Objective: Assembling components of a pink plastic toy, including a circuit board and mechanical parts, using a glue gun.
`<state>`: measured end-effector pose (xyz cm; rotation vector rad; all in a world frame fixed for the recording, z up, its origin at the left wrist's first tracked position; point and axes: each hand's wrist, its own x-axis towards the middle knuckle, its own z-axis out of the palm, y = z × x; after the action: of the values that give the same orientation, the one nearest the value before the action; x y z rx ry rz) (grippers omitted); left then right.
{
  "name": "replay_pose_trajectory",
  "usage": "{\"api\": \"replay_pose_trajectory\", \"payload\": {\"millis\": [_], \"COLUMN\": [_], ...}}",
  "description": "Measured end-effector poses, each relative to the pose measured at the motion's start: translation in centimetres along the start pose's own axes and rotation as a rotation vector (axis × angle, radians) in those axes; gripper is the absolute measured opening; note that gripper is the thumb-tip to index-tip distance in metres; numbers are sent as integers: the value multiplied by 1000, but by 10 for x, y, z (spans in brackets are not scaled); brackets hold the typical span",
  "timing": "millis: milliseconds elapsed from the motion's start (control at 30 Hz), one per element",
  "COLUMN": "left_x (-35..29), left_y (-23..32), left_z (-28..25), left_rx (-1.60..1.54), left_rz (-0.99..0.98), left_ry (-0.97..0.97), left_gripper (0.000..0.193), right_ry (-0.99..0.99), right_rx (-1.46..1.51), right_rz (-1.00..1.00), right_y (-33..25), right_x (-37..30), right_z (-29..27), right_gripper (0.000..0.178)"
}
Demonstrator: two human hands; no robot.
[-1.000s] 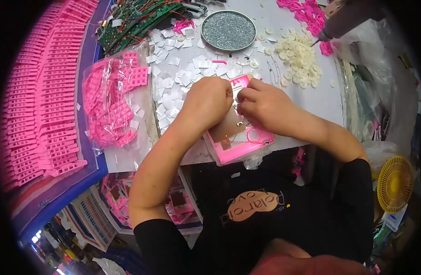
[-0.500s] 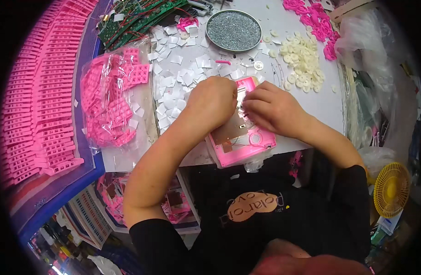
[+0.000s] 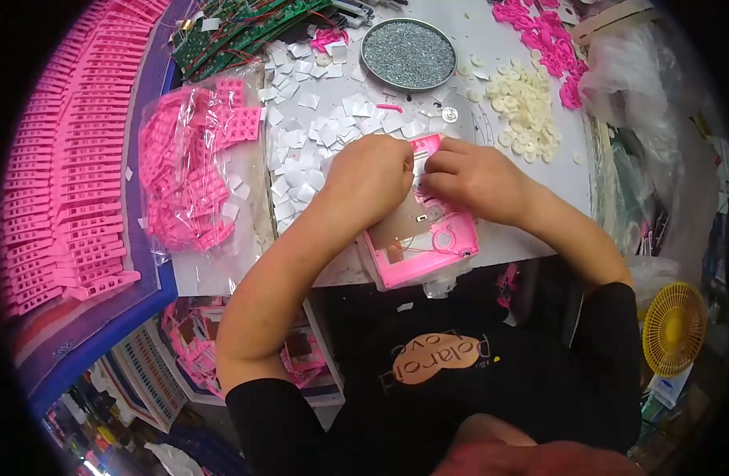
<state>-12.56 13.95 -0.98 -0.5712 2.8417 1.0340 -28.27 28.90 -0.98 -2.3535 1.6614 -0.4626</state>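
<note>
A pink plastic housing [image 3: 396, 275] lies at the table's front edge, with a brown circuit board [image 3: 396, 226] and thin wires inside it. My left hand [image 3: 372, 176] is closed over the housing's upper left side, its fingertips pinched together. Whatever sits between those fingertips is hidden. Over the upper right side of the housing, my right hand [image 3: 479, 181] curls its fingers in close to the left ones. What it grips, if anything, is too small or covered to make out.
White square pieces [image 3: 301, 155] are scattered left of the hands. A round tin of small metal screws [image 3: 408, 54] stands behind, cream plastic discs [image 3: 525, 111] right. Bagged pink parts [image 3: 186, 170], green circuit boards [image 3: 245, 40], stacked pink housings [image 3: 71, 159] and a yellow fan [image 3: 675, 329] surround the workspace.
The fingers of my right hand have curled in more tightly over the housing. My left hand stays nearly in place. The whole view has shifted slightly.
</note>
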Motion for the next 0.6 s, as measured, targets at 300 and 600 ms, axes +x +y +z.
{"api": "replay_pose_trajectory", "payload": {"millis": [300, 600], "left_x": [-1, -3], "left_y": [-4, -5], "left_z": [5, 5], "left_rx": [-18, -8], "left_rz": [32, 1], "left_ry": [20, 0], "left_gripper": [13, 16], "right_ry": [62, 3], "right_rx": [-37, -288], "right_rz": [-21, 98], "right_y": [7, -19], "right_x": [6, 20], "right_z": [-2, 4], "right_gripper": [20, 17]}}
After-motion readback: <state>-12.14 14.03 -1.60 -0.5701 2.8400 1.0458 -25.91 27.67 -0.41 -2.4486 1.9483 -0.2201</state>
